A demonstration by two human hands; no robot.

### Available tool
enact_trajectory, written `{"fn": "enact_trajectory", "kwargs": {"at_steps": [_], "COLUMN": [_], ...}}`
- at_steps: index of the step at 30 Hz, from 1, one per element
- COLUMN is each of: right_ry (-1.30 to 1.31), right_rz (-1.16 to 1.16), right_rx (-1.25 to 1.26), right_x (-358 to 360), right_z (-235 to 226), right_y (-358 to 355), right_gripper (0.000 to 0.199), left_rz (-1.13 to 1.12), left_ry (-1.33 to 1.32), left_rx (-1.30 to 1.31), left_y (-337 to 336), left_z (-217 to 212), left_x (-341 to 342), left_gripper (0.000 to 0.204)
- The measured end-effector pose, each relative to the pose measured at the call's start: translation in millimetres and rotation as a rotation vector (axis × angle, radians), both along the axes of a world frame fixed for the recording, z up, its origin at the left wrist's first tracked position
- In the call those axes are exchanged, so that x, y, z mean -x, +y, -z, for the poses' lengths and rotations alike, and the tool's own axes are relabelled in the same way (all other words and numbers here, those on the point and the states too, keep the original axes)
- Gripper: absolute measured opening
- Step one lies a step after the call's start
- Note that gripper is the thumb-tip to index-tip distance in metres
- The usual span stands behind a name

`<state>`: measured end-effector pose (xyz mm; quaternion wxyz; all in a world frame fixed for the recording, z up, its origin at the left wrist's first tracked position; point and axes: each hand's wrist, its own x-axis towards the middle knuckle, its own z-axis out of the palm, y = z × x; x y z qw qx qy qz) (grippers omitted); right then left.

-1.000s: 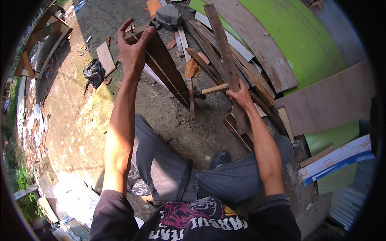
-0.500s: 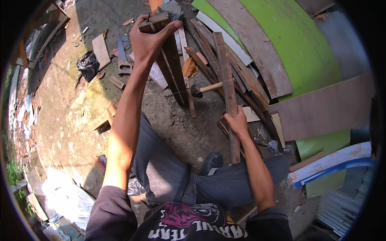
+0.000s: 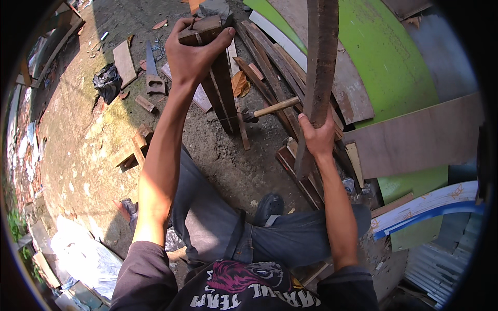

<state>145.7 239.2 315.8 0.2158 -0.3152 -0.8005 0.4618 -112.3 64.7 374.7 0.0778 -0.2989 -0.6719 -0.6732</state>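
My left hand (image 3: 191, 52) is closed around the upper end of a dark wooden post (image 3: 222, 98), which stands upright on the ground; a nail (image 3: 193, 22) sticks up from its top. My right hand (image 3: 317, 136) grips a long weathered wooden plank (image 3: 320, 62), raised and tilted, with its far end reaching the upper edge of the view. Between the two lies a hammer (image 3: 275, 107) on the ground, its head close to the post's foot and its handle end next to the plank.
Stacked wood strips (image 3: 270, 72) lie ahead to the right, beside curved green sheets (image 3: 384, 57) and a brown board (image 3: 415, 137). To the left are a handsaw (image 3: 152, 70), a black plastic bag (image 3: 108, 83) and wood offcuts (image 3: 127, 153). White plastic sheeting (image 3: 85, 254) lies at lower left.
My right hand has lifted the plank upward and slightly right, so its far end now comes nearer and higher in view. My left hand stays on the post.
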Motion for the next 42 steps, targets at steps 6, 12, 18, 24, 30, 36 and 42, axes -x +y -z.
{"fn": "enact_trajectory", "kwargs": {"at_steps": [6, 12, 18, 24, 30, 36, 42], "right_ry": [-0.662, -0.553, -0.467, -0.733, -0.809, -0.733, -0.983], "right_rz": [0.048, 0.122, 0.050, 0.085, 0.250, 0.491, 0.631], "right_rx": [-0.023, 0.120, 0.059, -0.044, -0.096, -0.229, -0.294], "right_x": [-43, -62, -35, -49, -62, -95, -95], "right_z": [110, 112, 82, 131, 167, 207, 205], "right_y": [10, 7, 13, 21, -10, -5, -1], "right_gripper": [0.059, 0.058, 0.061, 0.071, 0.075, 0.069, 0.070], "left_rz": [0.033, 0.050, -0.051, -0.108, -0.364, -0.314, -0.346], "left_ry": [0.068, -0.005, -0.004, -0.140, -0.349, -0.596, -0.648], "left_rx": [0.075, 0.037, -0.009, -0.054, -0.406, -0.710, -0.795], "left_y": [10, -1, -28, -82, -189, -253, -276], "left_z": [-6, -6, 7, 34, 99, 139, 171], "left_x": [-9, -12, 9, 36, 85, 74, 48], "left_gripper": [0.049, 0.047, 0.045, 0.046, 0.044, 0.050, 0.052]}}
